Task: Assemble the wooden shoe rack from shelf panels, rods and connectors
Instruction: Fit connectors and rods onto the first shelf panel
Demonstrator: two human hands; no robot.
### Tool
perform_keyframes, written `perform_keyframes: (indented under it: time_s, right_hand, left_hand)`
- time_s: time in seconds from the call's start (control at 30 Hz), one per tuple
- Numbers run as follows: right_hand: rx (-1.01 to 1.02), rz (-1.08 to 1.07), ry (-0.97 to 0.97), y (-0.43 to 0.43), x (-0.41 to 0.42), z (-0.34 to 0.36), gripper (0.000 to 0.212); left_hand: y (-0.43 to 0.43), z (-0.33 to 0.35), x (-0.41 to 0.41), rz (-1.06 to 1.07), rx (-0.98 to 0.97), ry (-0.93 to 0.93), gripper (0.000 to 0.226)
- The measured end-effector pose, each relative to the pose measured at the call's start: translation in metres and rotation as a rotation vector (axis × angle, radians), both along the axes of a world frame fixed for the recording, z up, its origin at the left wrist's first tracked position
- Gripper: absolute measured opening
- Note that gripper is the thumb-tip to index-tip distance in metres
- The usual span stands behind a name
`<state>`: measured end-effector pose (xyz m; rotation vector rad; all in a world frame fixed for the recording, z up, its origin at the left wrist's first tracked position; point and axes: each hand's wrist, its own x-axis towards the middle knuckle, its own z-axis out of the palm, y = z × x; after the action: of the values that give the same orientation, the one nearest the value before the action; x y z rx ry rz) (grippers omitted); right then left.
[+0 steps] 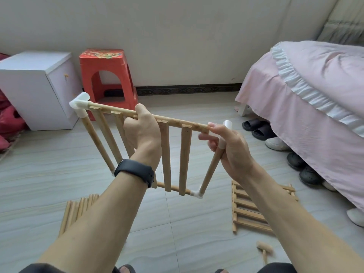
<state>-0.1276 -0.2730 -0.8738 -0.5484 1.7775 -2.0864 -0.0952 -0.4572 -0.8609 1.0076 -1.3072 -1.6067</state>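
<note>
Pale floor tiles [177, 223] carry a white cabinet [29, 85], a red stool [107, 75] and loose rods [76, 211] at left, while above them the left hand [142, 133] curls round the raised shelf panel [185, 154] by its top rail and the right hand [232, 150] pinches a white connector [227, 125] at the rail's end, with a spare panel [248, 211], a mallet [265, 250] and a pink bed [315, 95] to the right.

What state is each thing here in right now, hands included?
shelf panel: held up off the floor, tilted.
left hand: grips the panel's top rail.
right hand: pinches the right corner connector.
right corner connector: at the rail's end, seating hidden by fingers.
left corner connector: fitted on rail and side rod.
loose rods: lying on the floor.
second panel: lying flat on the floor.
mallet: lying on the floor.
</note>
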Motion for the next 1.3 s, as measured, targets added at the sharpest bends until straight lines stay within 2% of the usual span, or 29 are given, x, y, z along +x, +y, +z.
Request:
perform_keyframes:
  time_s: [0.07, 0.27, 0.4, 0.6, 0.67, 0.77, 0.83, 0.93, 1.03, 1.1, 1.17, 1.23, 1.3]
  right_hand:
    - [0.035, 0.001, 0.005, 0.001, 0.001, -0.001, 0.029]
    - [0.013, -0.034, -0.029, 0.006, -0.002, 0.002, 0.017]
    - [-0.006, 0.023, -0.039, 0.003, 0.000, -0.002, 0.023]
    - [0.043, -0.049, -0.007, -0.004, -0.004, -0.002, 0.028]
    - [0.089, -0.044, 0.029, -0.005, -0.005, -0.002, 0.039]
    - [0.168, 0.022, 0.044, -0.004, -0.004, -0.004, 0.070]
    - [0.170, 0.057, 0.017, -0.007, -0.001, -0.008, 0.078]
    - [0.170, -0.178, -0.012, -0.014, 0.000, -0.014, 0.069]
    - [0.059, -0.367, -0.103, -0.015, -0.003, -0.011, 0.061]
    - [0.073, -0.270, -0.073, -0.014, -0.001, -0.009, 0.063]
    - [0.120, -0.029, 0.014, -0.017, 0.005, -0.010, 0.065]
    - [0.163, 0.154, 0.133, -0.020, 0.011, -0.014, 0.068]
    - [0.267, 0.200, 0.265, -0.015, 0.012, -0.022, 0.059]
  left_hand:
    - [0.000, -0.001, -0.002, 0.004, -0.004, -0.015, 0.032]
    - [0.007, 0.001, -0.005, -0.030, -0.003, -0.055, 0.032]
    - [0.003, 0.006, -0.003, -0.018, -0.043, -0.054, 0.031]
    - [0.016, 0.001, -0.008, -0.077, -0.116, -0.109, 0.033]
    - [0.012, -0.008, -0.009, -0.122, -0.063, -0.129, 0.032]
    - [0.003, -0.023, -0.010, -0.207, 0.046, -0.144, 0.031]
    - [0.002, -0.028, -0.009, -0.224, 0.091, -0.157, 0.033]
    - [0.014, -0.029, -0.012, -0.168, 0.048, -0.172, 0.033]
    - [0.026, -0.026, -0.016, -0.123, -0.052, -0.204, 0.032]
    - [0.019, -0.026, -0.016, -0.161, -0.063, -0.194, 0.034]
    - [0.001, -0.029, -0.019, -0.227, -0.019, -0.156, 0.036]
    - [-0.019, -0.034, -0.021, -0.278, 0.095, -0.163, 0.035]
    - [-0.034, -0.043, -0.023, -0.285, 0.249, -0.176, 0.031]
